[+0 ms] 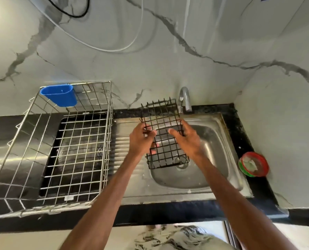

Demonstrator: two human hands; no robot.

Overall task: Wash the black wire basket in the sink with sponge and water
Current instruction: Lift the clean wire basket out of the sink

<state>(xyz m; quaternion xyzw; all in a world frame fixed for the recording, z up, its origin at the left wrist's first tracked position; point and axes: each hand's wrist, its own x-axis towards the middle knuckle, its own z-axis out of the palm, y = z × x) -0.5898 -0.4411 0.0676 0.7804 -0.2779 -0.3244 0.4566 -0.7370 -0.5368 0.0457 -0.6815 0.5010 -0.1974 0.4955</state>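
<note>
Black wire basket is hovering over the sink, left grip clamping its nine o'clock side, right grip clamping three o'clock.

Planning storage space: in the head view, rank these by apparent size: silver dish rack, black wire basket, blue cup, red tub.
1. silver dish rack, clearly largest
2. black wire basket
3. blue cup and red tub look about alike, so they are not ranked against each other
</note>
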